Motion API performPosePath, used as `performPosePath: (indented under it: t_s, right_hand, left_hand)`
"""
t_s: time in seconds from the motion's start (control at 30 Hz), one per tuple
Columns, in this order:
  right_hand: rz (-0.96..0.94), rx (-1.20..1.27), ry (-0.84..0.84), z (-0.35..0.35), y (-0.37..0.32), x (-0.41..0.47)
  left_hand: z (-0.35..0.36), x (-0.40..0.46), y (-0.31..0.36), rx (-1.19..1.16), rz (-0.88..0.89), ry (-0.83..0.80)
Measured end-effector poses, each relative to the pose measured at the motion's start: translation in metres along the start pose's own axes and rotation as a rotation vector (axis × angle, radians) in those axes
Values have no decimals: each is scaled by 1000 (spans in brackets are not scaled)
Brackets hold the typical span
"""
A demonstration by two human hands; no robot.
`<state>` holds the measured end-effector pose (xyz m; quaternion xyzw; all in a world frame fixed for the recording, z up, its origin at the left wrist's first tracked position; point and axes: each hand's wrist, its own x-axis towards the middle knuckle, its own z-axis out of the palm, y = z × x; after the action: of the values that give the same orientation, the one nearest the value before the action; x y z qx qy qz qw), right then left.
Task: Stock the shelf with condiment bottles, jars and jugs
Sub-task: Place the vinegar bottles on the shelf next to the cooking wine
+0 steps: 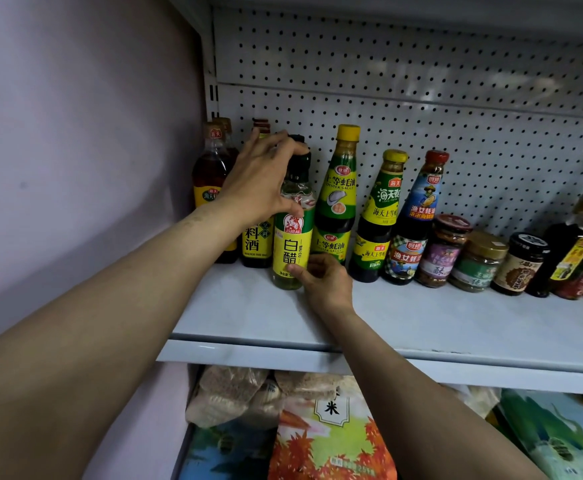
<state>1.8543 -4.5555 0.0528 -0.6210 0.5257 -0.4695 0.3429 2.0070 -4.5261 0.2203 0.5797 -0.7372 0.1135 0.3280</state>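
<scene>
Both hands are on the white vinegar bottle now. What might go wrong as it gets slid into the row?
The white vinegar bottle stands close against the tall oyster sauce bottle, so a sideways nudge may knock over that crowded row. The left hand grips up near the cap and the right hand only pinches the base, so it might tilt.

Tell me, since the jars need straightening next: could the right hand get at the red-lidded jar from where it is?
Probably yes. The right hand is pinching the white vinegar bottle low down, and the shelf in front of the red-lidded jar is bare.
</scene>
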Motion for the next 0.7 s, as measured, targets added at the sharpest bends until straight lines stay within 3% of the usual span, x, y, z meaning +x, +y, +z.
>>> performPosePath:
  t_s: [0.7]
  right_hand:
    - [61, -192, 131, 11, -2, 5]
  left_hand:
    - [10, 14, -11, 34, -34, -7]
